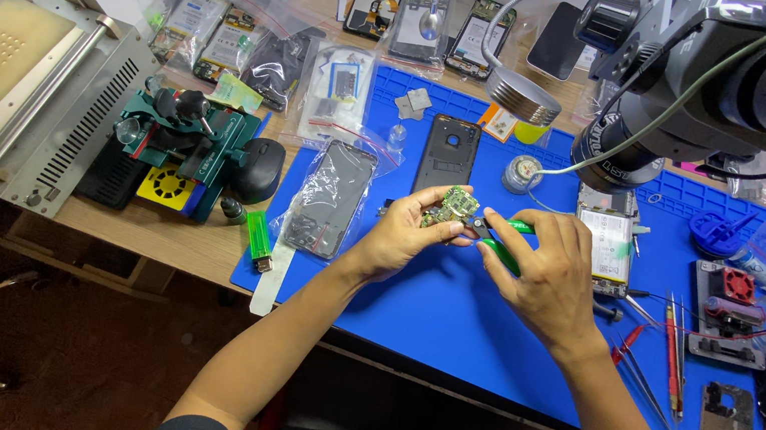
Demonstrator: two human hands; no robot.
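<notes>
My left hand (403,238) holds a small green circuit board (450,206) above the blue work mat (447,326). My right hand (536,273) grips a green-handled tool (503,246) whose dark tip touches the board's right edge. A black phone back cover (448,154) lies on the mat just behind the board. An opened phone with its battery showing (604,240) lies to the right of my hands.
A microscope (728,74) hangs over the right of the mat. Screwdrivers and tweezers (670,359) lie at the right. Bagged phone parts (330,197), a green lighter (258,237), a green clamp fixture (182,140) and a grey heating machine (7,88) sit at the left.
</notes>
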